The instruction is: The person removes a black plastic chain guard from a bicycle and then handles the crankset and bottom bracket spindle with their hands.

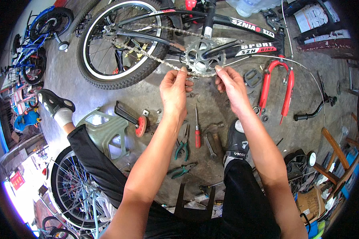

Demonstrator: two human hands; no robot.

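A black bicycle frame (251, 51) lies on its side across the upper middle, with a rear wheel (86, 51) and a toothed chainring (193, 53). My left hand (174, 83) pinches the bicycle chain (159, 60) just below and left of the chainring, thumb uppermost. My right hand (229, 83) pinches the chain at the chainring's lower right, its other fingers curled. Below my hands lie a red-handled screwdriver (198, 135), green-handled pliers (183, 148), a second pair of pliers (181, 170), a hammer (209, 127) and a wrench (210, 146).
A red fork (267, 79), a pedal (252, 78) and handlebars (307, 116) lie at the right, near a wooden frame (335, 153). A green stool (117, 139) stands beside my left leg. A blue bicycle (36, 40) is at far left; another wheel (60, 187) is at lower left.
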